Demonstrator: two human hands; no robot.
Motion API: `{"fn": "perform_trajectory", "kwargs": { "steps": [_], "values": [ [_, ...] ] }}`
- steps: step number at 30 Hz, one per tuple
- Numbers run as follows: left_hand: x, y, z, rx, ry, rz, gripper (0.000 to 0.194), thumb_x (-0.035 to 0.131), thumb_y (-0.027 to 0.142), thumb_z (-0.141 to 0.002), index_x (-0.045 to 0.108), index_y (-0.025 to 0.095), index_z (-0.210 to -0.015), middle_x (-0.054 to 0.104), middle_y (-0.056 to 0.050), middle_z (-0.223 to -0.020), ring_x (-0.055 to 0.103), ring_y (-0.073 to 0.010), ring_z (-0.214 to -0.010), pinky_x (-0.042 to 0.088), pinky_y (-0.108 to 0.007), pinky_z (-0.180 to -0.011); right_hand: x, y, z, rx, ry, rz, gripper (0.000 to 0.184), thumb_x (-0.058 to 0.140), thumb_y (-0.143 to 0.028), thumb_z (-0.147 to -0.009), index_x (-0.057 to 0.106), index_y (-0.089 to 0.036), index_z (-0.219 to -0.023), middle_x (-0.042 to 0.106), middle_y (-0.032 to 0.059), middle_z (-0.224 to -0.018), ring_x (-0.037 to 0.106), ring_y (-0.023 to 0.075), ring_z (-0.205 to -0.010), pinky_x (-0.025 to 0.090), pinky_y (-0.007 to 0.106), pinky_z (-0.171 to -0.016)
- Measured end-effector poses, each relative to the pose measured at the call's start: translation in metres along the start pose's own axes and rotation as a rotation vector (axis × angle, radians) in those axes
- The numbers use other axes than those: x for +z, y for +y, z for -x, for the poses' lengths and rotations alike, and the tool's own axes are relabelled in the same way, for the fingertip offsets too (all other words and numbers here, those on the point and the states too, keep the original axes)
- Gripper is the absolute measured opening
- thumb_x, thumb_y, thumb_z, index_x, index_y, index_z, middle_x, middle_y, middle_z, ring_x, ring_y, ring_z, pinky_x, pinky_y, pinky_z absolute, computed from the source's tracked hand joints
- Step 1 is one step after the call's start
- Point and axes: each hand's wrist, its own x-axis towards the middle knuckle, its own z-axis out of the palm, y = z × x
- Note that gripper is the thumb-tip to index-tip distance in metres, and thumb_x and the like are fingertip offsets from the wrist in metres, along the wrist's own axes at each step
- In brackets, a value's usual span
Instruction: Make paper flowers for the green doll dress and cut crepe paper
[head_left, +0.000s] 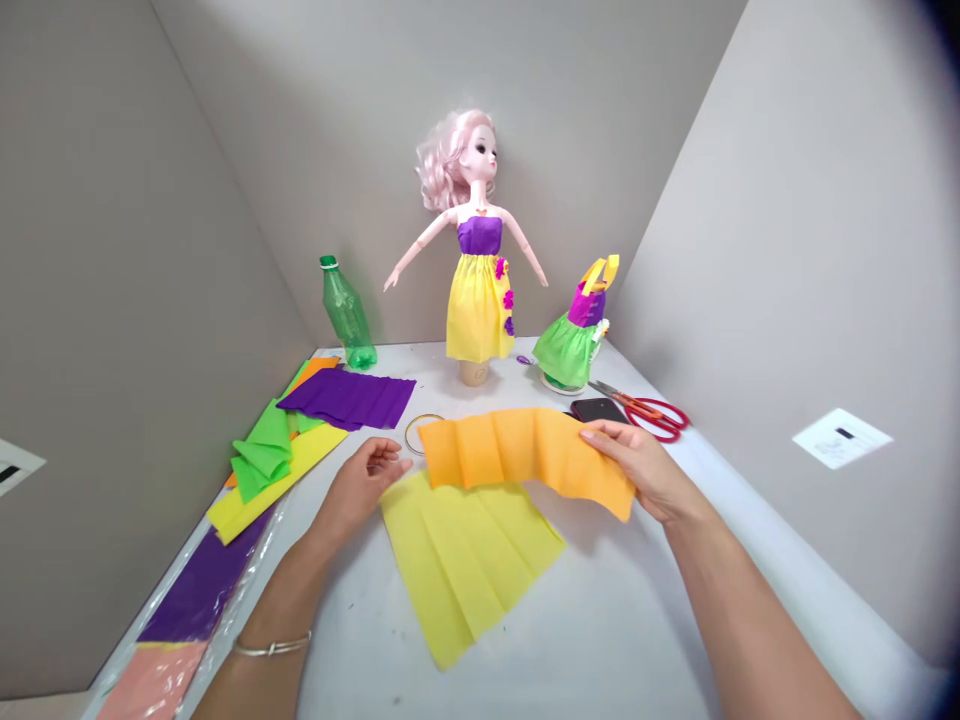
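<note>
1. My right hand [645, 470] has its fingers clamped on the right end of the orange pleated paper [517, 460], which is lifted in front of the doll [480, 240]. Below it, the yellow pleated paper [465, 565] lies on the counter [360, 640].
2. My left hand [364, 485] holds nothing; its fingers are spread apart, just beside the orange paper's left end.
3. Gripped at one end, the thin orange paper could tear, or its pleats could flatten, if pinched or pulled too hard.
4. The doll stands on a narrow cup [474, 372], so a knock could topple it.
5. Right of the doll, the scissors [656, 415] lie touching the phone [598, 409]; a careless reach could shove both.
6. Counted: one doll, one cup, one small paper dress [574, 330], one green bottle [346, 315], one hoop [407, 435], one pair of scissors, one phone. Left of the doll, the stacked paper sheets [274, 490] are too overlapped to count exactly.
</note>
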Motion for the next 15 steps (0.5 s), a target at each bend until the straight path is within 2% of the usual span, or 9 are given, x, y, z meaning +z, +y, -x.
{"fn": "perform_trajectory", "kwargs": {
  "steps": [2,5,7,10,13,15],
  "values": [
    [0.0,-0.003,0.002,0.01,-0.022,-0.261,0.043,0.082,0.036,-0.058,0.065,0.019,-0.094,0.061,-0.005,-0.092,0.056,-0.024,-0.088,0.042,-0.032,-0.079,-0.005,0.001,-0.003,-0.007,0.036,0.011,0.038,0.078,-0.049,-0.068,0.068,-0.02,-0.09,0.074,0.007,-0.085,0.069,0.0224,-0.072,0.054,0.032,-0.064],
    [0.005,0.0,0.008,0.042,-0.112,-0.565,0.028,0.077,0.033,-0.06,0.065,0.021,-0.081,0.059,-0.005,-0.088,0.055,-0.0276,-0.088,0.041,-0.033,-0.075,-0.007,0.003,-0.004,-0.008,0.042,0.043,0.039,0.078,-0.05,-0.067,0.069,-0.019,-0.09,0.074,0.007,-0.082,0.069,0.0223,-0.069,0.052,0.031,-0.06],
    [0.009,0.003,0.011,0.063,-0.178,-0.603,0.016,0.072,0.031,-0.063,0.064,0.021,-0.071,0.06,-0.006,-0.084,0.055,-0.0284,-0.088,0.04,-0.033,-0.075,-0.007,0.003,-0.002,-0.005,0.028,0.06,0.039,0.078,-0.05,-0.069,0.069,-0.019,-0.091,0.073,0.0066,-0.081,0.068,0.0215,-0.068,0.051,0.03,-0.057],
    [0.004,0.01,0.009,0.06,-0.241,-0.578,0.009,0.066,0.029,-0.066,0.064,0.022,-0.07,0.064,-0.004,-0.079,0.058,-0.0258,-0.082,0.042,-0.03,-0.069,-0.005,0.002,0.0,-0.01,0.007,0.079,0.039,0.076,-0.051,-0.071,0.068,-0.019,-0.093,0.073,0.0065,-0.084,0.068,0.0213,-0.07,0.051,0.03,-0.058],
    [-0.027,0.019,-0.005,0.024,-0.203,-0.59,0.009,0.065,0.03,-0.065,0.063,0.022,-0.069,0.065,0.0,-0.071,0.059,-0.0228,-0.07,0.042,-0.027,-0.062,-0.003,0.001,0.001,-0.006,-0.003,0.098,0.041,0.075,-0.053,-0.071,0.066,-0.02,-0.093,0.073,0.0068,-0.084,0.068,0.0223,-0.071,0.051,0.031,-0.058],
    [-0.061,0.03,-0.016,0.003,-0.064,-0.639,0.012,0.066,0.031,-0.063,0.06,0.022,-0.068,0.063,0.0,-0.07,0.059,-0.0241,-0.074,0.042,-0.028,-0.064,-0.001,0.001,0.002,0.001,-0.022,0.117,0.042,0.074,-0.055,-0.071,0.066,-0.02,-0.094,0.073,0.0066,-0.084,0.068,0.0222,-0.069,0.05,0.03,-0.057]
  ]
}}
